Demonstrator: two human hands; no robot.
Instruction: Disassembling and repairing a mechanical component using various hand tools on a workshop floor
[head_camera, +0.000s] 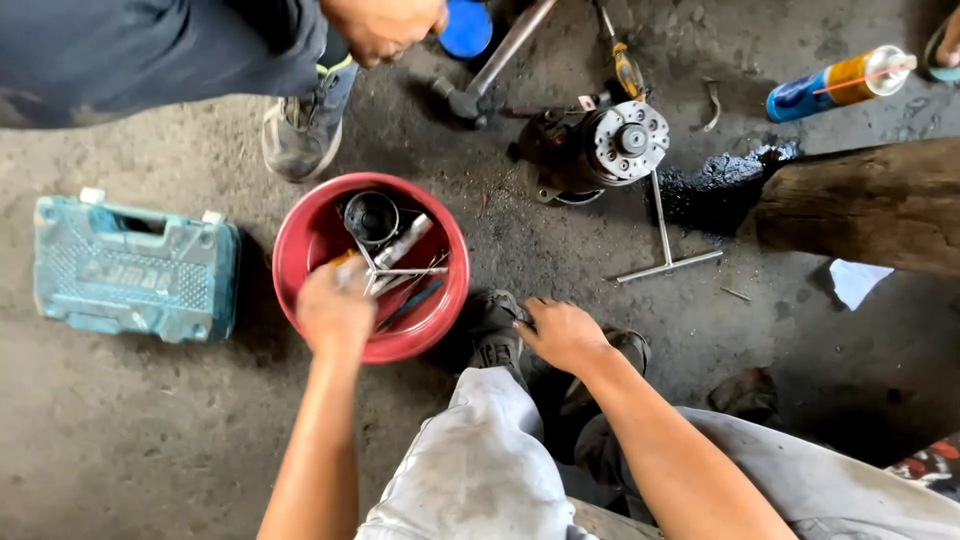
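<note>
My left hand (335, 312) reaches into a red bowl (300, 232) on the concrete floor. Its fingers are closed around a small orange-handled tool (345, 259) among metal parts: a black cylindrical part (371, 216), a shiny socket (402, 241) and thin rods. My right hand (560, 333) rests with fingers spread on my dark shoe (497, 325), holding nothing. A greasy hub assembly (600, 148) with a round metal flange lies beyond the bowl.
A teal tool case (133, 268) lies left of the bowl. A T-handle wrench (665, 240) lies by the hub near an oil puddle (715, 185). A wooden log (865, 205), a spray can (838, 82), and another person's hand (385, 27) and shoe (305, 125) are at the top.
</note>
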